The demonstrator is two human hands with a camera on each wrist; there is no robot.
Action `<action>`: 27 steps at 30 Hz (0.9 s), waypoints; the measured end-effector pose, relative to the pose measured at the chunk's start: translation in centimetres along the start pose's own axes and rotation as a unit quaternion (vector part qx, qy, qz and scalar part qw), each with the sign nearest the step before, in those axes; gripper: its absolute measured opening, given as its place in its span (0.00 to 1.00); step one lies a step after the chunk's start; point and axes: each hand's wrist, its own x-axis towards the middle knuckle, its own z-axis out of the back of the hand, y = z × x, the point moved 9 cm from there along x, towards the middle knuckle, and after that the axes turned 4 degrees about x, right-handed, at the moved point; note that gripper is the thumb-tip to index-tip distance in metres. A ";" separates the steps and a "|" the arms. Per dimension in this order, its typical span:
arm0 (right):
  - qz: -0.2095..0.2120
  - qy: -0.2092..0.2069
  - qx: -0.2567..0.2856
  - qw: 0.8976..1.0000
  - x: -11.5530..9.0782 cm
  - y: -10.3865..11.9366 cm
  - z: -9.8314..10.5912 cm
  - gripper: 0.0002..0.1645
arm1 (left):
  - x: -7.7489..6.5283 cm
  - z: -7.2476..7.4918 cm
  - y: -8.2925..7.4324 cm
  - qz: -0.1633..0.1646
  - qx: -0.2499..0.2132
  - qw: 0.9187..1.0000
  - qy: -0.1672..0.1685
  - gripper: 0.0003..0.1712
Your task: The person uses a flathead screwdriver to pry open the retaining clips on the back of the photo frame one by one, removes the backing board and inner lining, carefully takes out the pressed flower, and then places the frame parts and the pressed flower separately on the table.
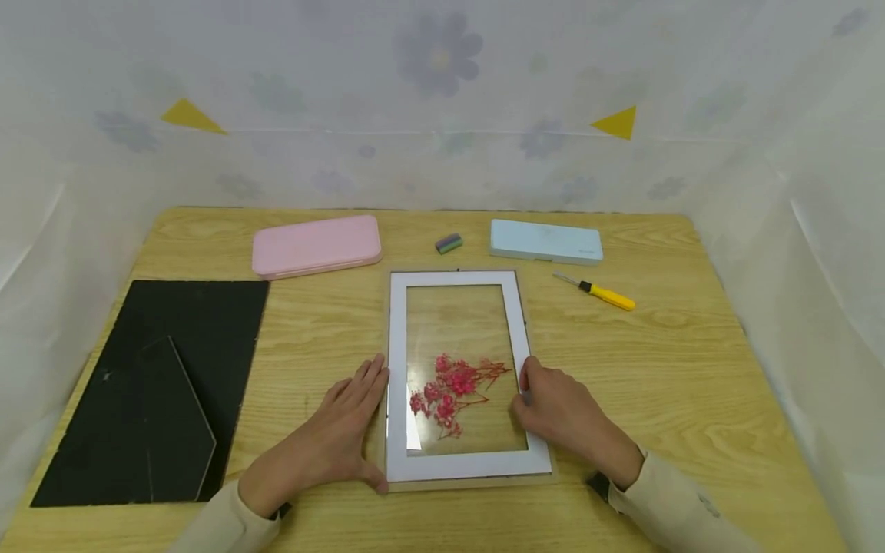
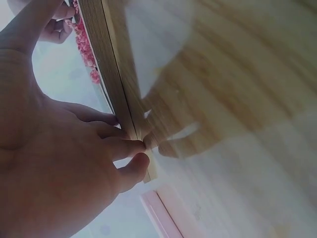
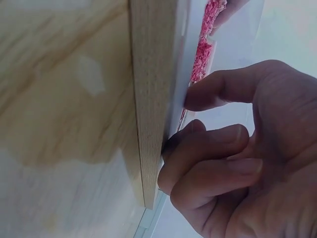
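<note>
In the head view a wooden picture frame [image 1: 472, 485] lies flat, with a white mat [image 1: 456, 465] inside its thin edge. Pink dried flowers [image 1: 452, 384] show in the mat's window, their stems pointing right. Stretched along the frame's left side, my left hand [image 1: 339, 434] touches it with the fingertips, its thumb at the near left corner. My right hand [image 1: 570, 411] pinches at the mat's right edge. The right wrist view shows its thumb [image 3: 213, 89] against the white surface and the other fingers [image 3: 208, 163] curled at the frame's wooden side.
A black backing board [image 1: 159, 399] with a stand lies to the left. Along the back are a pink case [image 1: 316, 244], a small purple-green eraser-like block [image 1: 449, 244] and a light blue case [image 1: 546, 241]. A yellow-handled screwdriver [image 1: 608, 296] lies right of the frame.
</note>
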 end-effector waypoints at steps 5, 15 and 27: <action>0.004 -0.007 -0.007 1.000 0.0 0.1 0.0 0.07 | 0.0 0.0 0.1 -0.001 -0.002 1.000 -0.003 0.88; 0.004 -0.011 -0.009 1.000 0.0 0.3 0.2 0.08 | -0.2 0.0 0.1 -0.014 0.002 1.000 -0.012 0.87; 0.058 0.045 0.008 0.997 -0.8 1.9 -0.8 0.09 | -0.5 0.1 0.7 -0.026 -0.001 1.000 0.000 0.85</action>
